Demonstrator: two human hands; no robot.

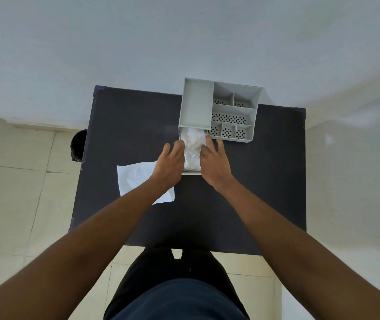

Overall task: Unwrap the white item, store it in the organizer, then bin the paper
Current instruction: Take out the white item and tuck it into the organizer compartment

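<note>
Head view looks down on a dark table (138, 125), and I take the grey organizer (197, 105) at its far edge as my landmark. Its drawer (191, 173) is pulled out toward me, with the white item (193, 148) lying inside. My left hand (169, 162) and right hand (215, 162) flank that drawer, fingers spread and loose, touching the item's sides without clasping it. Left of the drawer, the unfolded paper (135, 179) lies flat. A black bin (78, 145) stands on the floor, further left.
</note>
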